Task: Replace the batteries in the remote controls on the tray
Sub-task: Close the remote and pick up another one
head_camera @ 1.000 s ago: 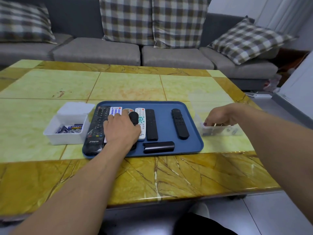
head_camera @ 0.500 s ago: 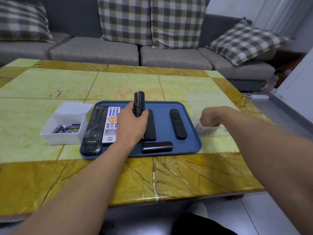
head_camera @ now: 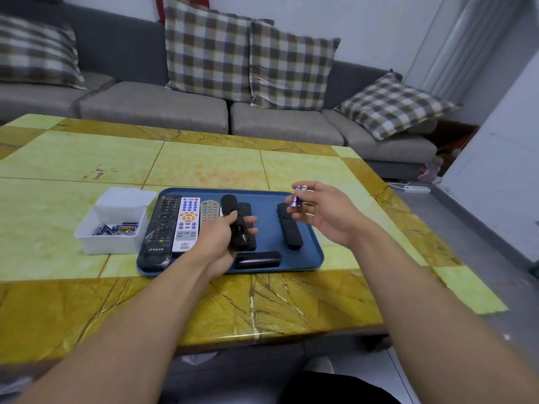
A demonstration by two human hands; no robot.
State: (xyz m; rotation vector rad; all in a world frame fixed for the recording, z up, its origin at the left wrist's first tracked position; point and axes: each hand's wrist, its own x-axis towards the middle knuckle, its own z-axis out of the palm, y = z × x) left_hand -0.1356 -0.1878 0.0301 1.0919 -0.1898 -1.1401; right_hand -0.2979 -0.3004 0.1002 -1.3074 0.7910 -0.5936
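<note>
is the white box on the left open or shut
Open. The white box has its lid tipped back, and loose batteries show inside it.

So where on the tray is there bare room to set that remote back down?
Bare strips on the blue tray: between the slim black remotes, and along its right edge. Its left side is crowded with remotes lying side by side.

Blue tray (head_camera: 309,259), yellow-green marbled table (head_camera: 204,167), grey sofa (head_camera: 151,110), brown-checked cushions (head_camera: 208,48).
</note>
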